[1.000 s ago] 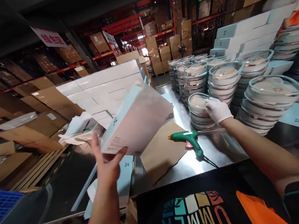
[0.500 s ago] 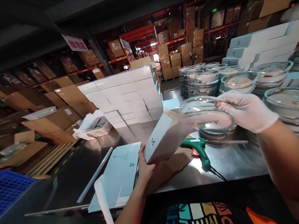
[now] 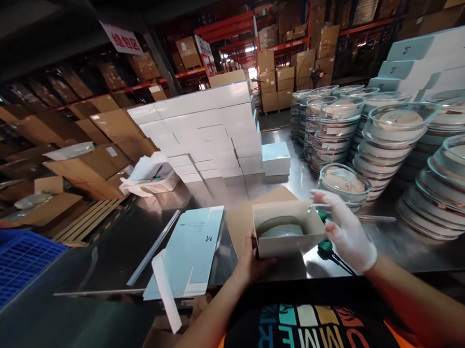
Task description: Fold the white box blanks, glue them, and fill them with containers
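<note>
On the steel tabletop (image 3: 218, 195) our left hand (image 3: 249, 261) keeps its grip on an open box (image 3: 286, 233) with a glass dish (image 3: 280, 227) inside; our gloved right hand (image 3: 347, 233) hovers just beside, fingers spread wide, holding nothing.

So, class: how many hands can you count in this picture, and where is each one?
2. The bare left hand grips the open box at its near-left corner; the gloved right hand is open beside its right end.
</note>
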The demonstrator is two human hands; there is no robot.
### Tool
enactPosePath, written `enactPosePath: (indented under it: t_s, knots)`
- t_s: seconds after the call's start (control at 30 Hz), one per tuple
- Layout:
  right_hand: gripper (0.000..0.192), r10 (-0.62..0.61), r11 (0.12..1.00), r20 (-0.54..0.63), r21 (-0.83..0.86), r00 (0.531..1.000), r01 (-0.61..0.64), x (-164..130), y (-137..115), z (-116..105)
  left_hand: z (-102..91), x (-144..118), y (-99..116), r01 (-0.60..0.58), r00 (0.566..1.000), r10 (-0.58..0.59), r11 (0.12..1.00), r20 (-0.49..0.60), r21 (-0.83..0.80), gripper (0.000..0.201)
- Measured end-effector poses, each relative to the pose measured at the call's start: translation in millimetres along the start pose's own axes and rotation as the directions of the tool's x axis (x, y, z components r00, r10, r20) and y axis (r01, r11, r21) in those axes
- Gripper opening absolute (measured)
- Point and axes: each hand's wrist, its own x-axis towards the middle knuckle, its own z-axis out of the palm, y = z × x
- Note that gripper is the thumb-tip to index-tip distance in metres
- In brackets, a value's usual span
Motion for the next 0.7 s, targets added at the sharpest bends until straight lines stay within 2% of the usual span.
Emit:
enactPosePath:
  t_s: [0.03, 0.1, 0.17, 0.23, 0.3, 0.37, 0.43, 0.47, 0.53, 0.57, 0.63, 0.7]
  knots:
    - [0.071, 0.024, 0.997, 0.026, 0.073, 0.999, -0.026, -13.1, 5.5, 5.9, -1.1, -1.5, 3.1, -0.051, 0.999, 0.050, 0.999, -0.020, -0.011, 0.101]
    - [0.070, 0.024, 0.987, -0.002, 0.158, 1.000, -0.024, -32.6, 14.1, 19.3, -3.1, -0.9, 12.8, -0.191, 0.981, 0.192, 0.981, -0.035, 0.016, 0.108]
    - [0.064, -0.023, 0.983, -0.055, 0.179, 0.998, 0.033, -42.6, 20.2, 31.2, -4.2, 4.1, 24.7, -0.360, 0.932, 0.362, 0.931, -0.015, 0.054, 0.105]
    - [0.069, -0.058, 0.980, -0.038, 0.188, 0.998, 0.064, -45.4, 24.5, 39.7, -4.3, 11.1, 35.3, -0.509, 0.860, 0.510, 0.858, 0.003, 0.074, 0.097]
    - [0.079, 0.024, 0.968, 0.016, 0.250, 1.000, -0.027, -44.0, 25.7, 45.6, -3.6, 16.5, 42.5, -0.606, 0.791, 0.612, 0.788, -0.023, 0.108, 0.095]
    - [0.087, 0.212, 0.903, 0.083, 0.365, 0.974, -0.227, -39.6, 22.6, 50.8, -3.1, 18.8, 46.4, -0.646, 0.745, 0.664, 0.740, -0.053, 0.189, 0.095]
    - [0.088, 0.374, 0.793, 0.162, 0.455, 0.913, -0.406, -33.1, 15.6, 56.8, -3.2, 18.9, 48.8, -0.652, 0.729, 0.684, 0.710, -0.039, 0.265, 0.081]
    - [0.083, 0.423, 0.762, 0.176, 0.462, 0.889, -0.454, -29.4, 11.5, 60.4, -3.3, 18.6, 49.8, -0.653, 0.728, 0.685, 0.703, -0.022, 0.281, 0.071]
    - [0.067, 0.489, 0.775, 0.110, 0.401, 0.865, -0.489, -22.5, 4.7, 69.0, -2.9, 18.1, 51.2, -0.656, 0.731, 0.682, 0.705, -0.002, 0.269, 0.055]
    - [0.059, 0.512, 0.797, 0.038, 0.352, 0.858, -0.491, -19.8, 2.8, 73.8, -2.4, 17.7, 51.2, -0.655, 0.733, 0.680, 0.714, -0.023, 0.247, 0.055]
    - [0.055, 0.534, 0.825, -0.111, 0.283, 0.838, -0.489, -16.3, 2.5, 82.3, -0.9, 16.7, 49.1, -0.637, 0.742, 0.661, 0.747, -0.113, 0.189, 0.071]
    - [0.053, 0.530, 0.837, -0.173, 0.265, 0.830, -0.479, -14.1, 6.1, 86.1, -0.3, 15.6, 44.3, -0.607, 0.763, 0.629, 0.776, -0.149, 0.171, 0.083]
